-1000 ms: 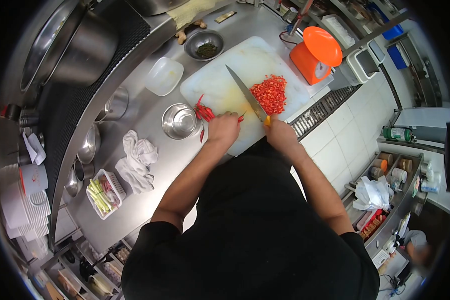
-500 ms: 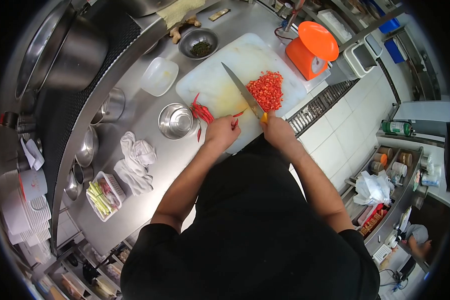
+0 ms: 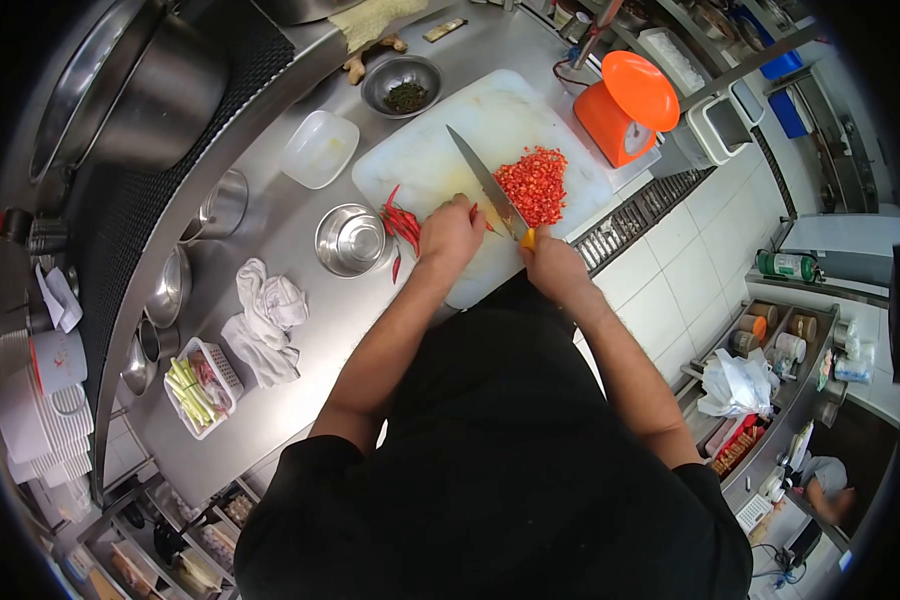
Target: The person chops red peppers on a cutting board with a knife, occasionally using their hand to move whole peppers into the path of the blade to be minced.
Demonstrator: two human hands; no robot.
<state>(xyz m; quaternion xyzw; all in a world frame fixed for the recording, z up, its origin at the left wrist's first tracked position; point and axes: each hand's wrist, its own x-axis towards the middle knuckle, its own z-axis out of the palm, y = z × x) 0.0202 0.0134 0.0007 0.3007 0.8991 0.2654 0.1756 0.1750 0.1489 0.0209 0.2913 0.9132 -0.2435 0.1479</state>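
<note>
On a white cutting board [image 3: 400, 160] lies a heap of chopped red chilli [image 3: 533, 187]. My right hand [image 3: 555, 262] is closed on the yellow handle of a large knife [image 3: 485, 180], whose blade points up and left, left of the heap. My left hand [image 3: 452, 232] has its fingers pressed together at a red chilli [image 3: 477, 212], beside the blade. Several whole red chillies [image 3: 402, 222] lie left of that hand at the board's edge. A round steel bowl [image 3: 351, 240] stands farther left on the counter.
Behind the board are a bowl of dark green bits [image 3: 404, 96] and a white dish [image 3: 320, 150]. An orange scale [image 3: 610, 125] stands at the right. Left are a crumpled cloth [image 3: 270, 315] and a white basket [image 3: 203, 388]. Another person's arm [image 3: 828, 500] shows far right.
My left hand has moved slightly up, and its fingers have come over the spot where the chilli pieces lay. My right hand still holds the knife in nearly the same place.
</note>
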